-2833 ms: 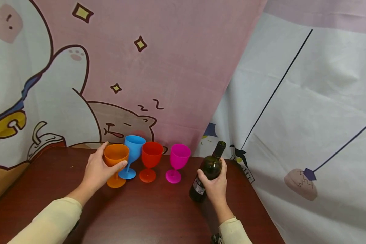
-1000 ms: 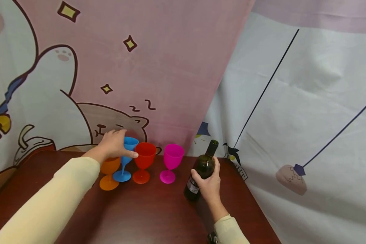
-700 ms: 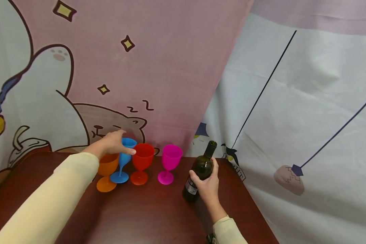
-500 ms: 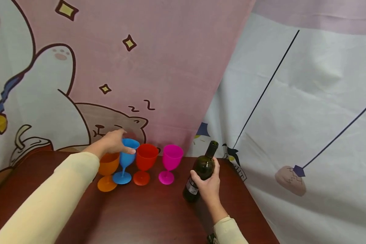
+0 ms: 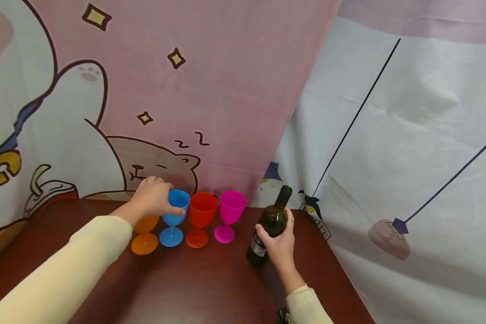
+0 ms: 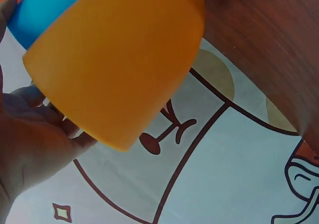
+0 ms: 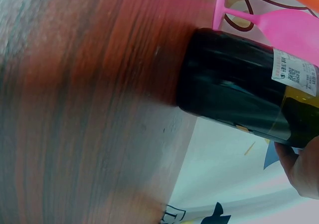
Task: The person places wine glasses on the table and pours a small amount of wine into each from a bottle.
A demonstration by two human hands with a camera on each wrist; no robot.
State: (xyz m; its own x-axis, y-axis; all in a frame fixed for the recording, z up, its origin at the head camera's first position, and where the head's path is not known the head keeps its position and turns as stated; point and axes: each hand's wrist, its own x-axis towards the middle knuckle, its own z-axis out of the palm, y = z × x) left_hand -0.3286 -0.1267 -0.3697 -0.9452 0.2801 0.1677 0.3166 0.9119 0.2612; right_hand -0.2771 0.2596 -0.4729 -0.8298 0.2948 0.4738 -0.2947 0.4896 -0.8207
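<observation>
My left hand [image 5: 151, 198] [image 6: 35, 139] grips the bowl of the blue goblet [image 5: 171, 237] [image 6: 45, 10], its thumb across the front. Beside it on the left, the orange goblet [image 5: 144, 243] [image 6: 119, 59] stands partly hidden by this hand. To the right of the blue one are the red goblet [image 5: 203, 209] and the magenta goblet [image 5: 231, 209] [image 7: 289, 30], both upright. My right hand [image 5: 280, 245] [image 7: 304, 169] holds the dark green bottle [image 5: 273, 219] [image 7: 229, 79] around its body, base down at the table's right side.
The goblets stand in a row near the back edge of the dark red-brown table [image 5: 194, 288]. Behind it hangs a pink cloth [image 5: 243, 90] with cartoon animals, and a white cloth [image 5: 389, 135] runs along the right side.
My left hand has gone from the orange goblet to the blue one, which now stands farther forward and right. The red goblet has shifted slightly right. The right hand keeps its hold on the bottle.
</observation>
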